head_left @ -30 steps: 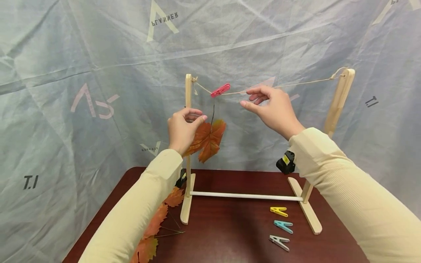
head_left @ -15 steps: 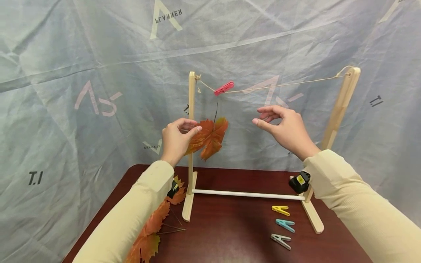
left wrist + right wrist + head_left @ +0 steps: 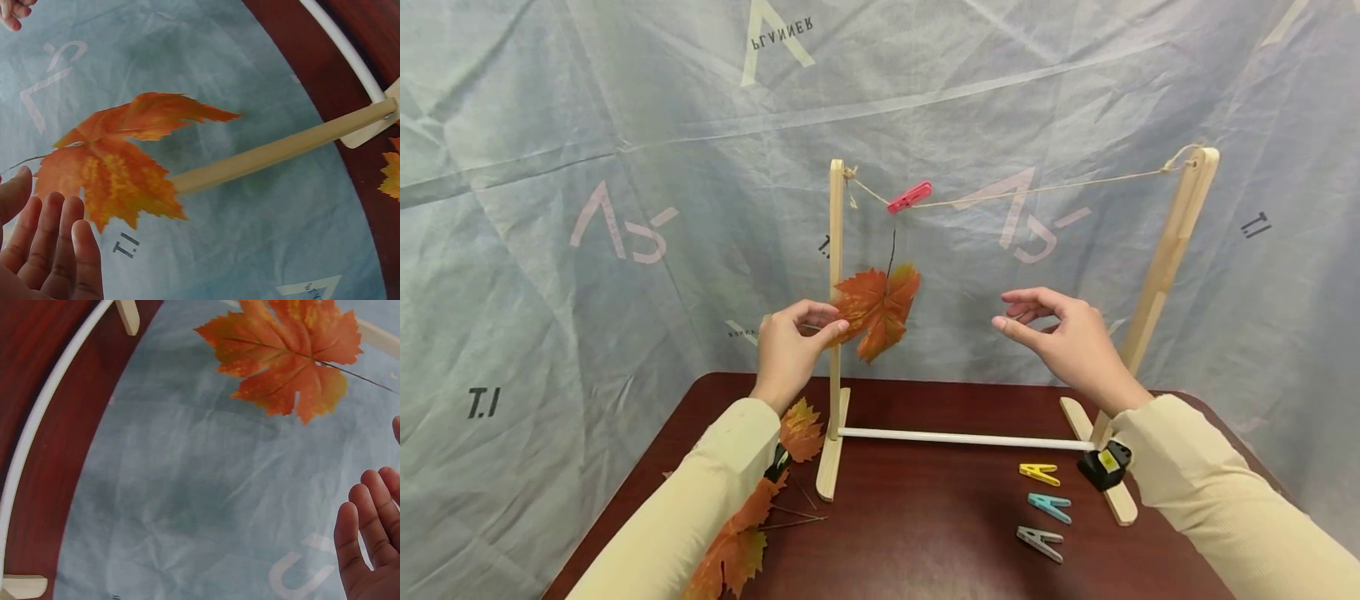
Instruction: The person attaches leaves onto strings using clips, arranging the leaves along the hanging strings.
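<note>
An orange artificial maple leaf (image 3: 880,308) hangs by its dark stem below a pink clothespin (image 3: 910,197), which is clipped on the twine (image 3: 1037,191). My left hand (image 3: 793,346) is beside the leaf's left edge, overlapping it in the head view. The left wrist view shows its relaxed fingers (image 3: 53,244) around nothing, with the leaf (image 3: 119,165) just beyond them. To the right of the leaf, my right hand (image 3: 1067,337) hovers in the air, its fingers loosely bent and holding nothing. The right wrist view has the leaf (image 3: 287,359) well apart from that hand.
A wooden frame's left post (image 3: 836,250) and right post (image 3: 1168,242) carry the twine, with a white rod (image 3: 962,438) low between them. Yellow (image 3: 1039,474), blue (image 3: 1049,507) and grey (image 3: 1040,543) clothespins lie on the dark red table (image 3: 910,533). Several leaves (image 3: 730,558) lie at left.
Both hands have moved down and apart, the right one away from the twine and the left one away from the stem. The leaf stays hanging under the pink clothespin.
</note>
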Available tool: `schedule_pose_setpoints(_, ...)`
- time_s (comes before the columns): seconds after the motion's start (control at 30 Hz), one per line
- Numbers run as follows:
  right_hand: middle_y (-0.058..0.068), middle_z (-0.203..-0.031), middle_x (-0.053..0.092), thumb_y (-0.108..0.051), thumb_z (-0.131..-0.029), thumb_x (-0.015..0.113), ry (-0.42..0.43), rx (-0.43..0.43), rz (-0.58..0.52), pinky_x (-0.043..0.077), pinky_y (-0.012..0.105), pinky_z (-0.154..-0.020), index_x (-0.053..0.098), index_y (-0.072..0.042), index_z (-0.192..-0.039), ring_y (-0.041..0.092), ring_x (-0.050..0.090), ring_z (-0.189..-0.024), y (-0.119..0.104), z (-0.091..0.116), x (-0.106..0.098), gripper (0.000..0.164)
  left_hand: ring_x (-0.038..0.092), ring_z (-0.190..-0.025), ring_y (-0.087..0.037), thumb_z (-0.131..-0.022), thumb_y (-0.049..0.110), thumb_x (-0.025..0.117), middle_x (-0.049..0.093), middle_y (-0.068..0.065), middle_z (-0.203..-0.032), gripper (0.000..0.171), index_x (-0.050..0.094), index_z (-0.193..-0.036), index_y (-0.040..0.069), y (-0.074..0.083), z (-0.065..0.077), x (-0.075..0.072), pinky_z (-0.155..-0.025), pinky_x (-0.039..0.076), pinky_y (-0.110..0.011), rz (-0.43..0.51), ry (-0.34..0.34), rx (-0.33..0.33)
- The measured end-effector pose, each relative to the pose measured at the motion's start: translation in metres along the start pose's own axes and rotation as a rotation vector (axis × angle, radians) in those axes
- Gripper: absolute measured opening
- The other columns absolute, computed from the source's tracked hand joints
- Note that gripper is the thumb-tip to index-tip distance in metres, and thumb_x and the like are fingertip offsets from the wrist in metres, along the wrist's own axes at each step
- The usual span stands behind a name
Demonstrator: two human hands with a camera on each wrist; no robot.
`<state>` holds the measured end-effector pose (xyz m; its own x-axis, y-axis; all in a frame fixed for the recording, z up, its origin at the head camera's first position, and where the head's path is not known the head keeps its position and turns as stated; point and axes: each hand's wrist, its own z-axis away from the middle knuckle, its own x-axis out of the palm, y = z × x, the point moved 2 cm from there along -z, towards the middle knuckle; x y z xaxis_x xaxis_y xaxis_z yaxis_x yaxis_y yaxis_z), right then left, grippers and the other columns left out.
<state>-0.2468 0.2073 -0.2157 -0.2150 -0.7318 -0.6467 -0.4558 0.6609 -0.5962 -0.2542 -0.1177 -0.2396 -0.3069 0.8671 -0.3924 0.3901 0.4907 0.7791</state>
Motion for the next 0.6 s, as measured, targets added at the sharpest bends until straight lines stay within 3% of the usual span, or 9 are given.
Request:
schedule_pose_setpoints(0.17, 0.005, -0.11, 0.07, -0.039, -0.098, 0.07, -0.004, 0.002, 0.0, 0.047, 0.015, -0.077, 0.068, -0.012, -0.13, 0.012, 0.061, -0.097, 0.009, 0.012, 0.002, 0.042, 0.071, -0.091, -0.026, -0.092, 0.019, 0.079, 0.075, -0.009, -0.099, 0.021, 0.075, -0.109, 0.006, -0.014, 0.009, -0.001, -0.081, 0.056, -0.044, -0.007, -0.009, -0.024)
schedule_pose_setpoints(0.6, 0.005, -0.109, 0.07, -0.033, -0.097, 0.072, -0.014, 0.04, -0.017, 0.05, 0.015, -0.076, 0.068, -0.013, -0.13, 0.0, 0.06, -0.092, 0.028, 0.039, 0.006, 0.039, 0.073, -0.087, -0.023, -0.09, 0.02, 0.08, 0.076, -0.005, -0.095, 0.02, 0.077, -0.106, 0.01, -0.045, 0.038, -0.005, -0.077, 0.056, -0.04, -0.061, -0.024, -0.096)
